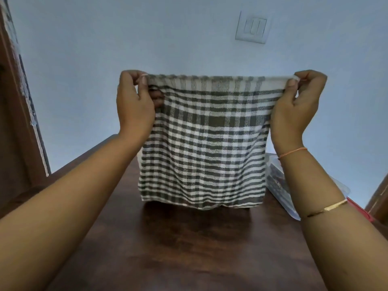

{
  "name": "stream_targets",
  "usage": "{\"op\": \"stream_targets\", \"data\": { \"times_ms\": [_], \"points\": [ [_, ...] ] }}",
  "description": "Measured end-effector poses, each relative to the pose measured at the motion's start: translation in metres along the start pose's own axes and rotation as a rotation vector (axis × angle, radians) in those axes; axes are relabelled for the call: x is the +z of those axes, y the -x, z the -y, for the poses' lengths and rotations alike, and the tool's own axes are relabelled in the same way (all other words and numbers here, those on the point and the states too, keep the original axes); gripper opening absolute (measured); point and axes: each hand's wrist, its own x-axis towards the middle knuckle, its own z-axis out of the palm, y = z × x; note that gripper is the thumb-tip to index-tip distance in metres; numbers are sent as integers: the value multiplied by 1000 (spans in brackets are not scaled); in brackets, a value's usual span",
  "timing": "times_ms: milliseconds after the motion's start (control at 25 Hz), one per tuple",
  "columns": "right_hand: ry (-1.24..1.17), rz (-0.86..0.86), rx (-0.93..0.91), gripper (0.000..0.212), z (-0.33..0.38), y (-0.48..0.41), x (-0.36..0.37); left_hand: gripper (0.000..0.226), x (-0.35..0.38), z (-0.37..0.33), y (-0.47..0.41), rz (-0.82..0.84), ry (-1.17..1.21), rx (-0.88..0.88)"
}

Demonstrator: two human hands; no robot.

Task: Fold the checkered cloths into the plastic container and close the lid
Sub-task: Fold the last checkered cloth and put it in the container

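Left hand (134, 101) pinching top-left corner of 1 checkered cloth (201, 139), cloth held spread upright over the dark desk (168, 248), right hand (294, 106) pinching its top-right corner, 1 clear plastic container (280, 199) on the desk behind the right wrist — something dark inside, unclear what

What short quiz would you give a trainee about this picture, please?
1. True or false: only one hand holds the checkered cloth.
2. On which side of the cloth does the plastic container stand? A) left B) right C) in front
3. Fill in: the left hand and the right hand pinch the cloth's ___ corners.

Key: 1 false; 2 B; 3 top.
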Motion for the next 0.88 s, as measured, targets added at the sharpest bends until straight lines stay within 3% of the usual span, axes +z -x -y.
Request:
{"op": "stream_targets", "data": {
  "times_ms": [160, 280, 480, 720, 880],
  "points": [
    [-169, 22, 39, 21, 5, 4, 2, 18, 9, -5, -19, -19, 142, -70],
    [-109, -12, -73, 24, 10, 3, 4, 14, 16, -17, -33, 41, 324, -101],
    [-128, 6, 4, 22, 10, 2, 0, 18, 16, -18, -38, 36, -4, -162],
    [-229, -8, -58, 19, 32, 6, -3, 17, 17, -29, -20, -145, 17, 199],
    [-269, 24, 3, 17, 30, -5, 1, 16, 24, -25, -26, -80, 45, 193]
  ]
}}
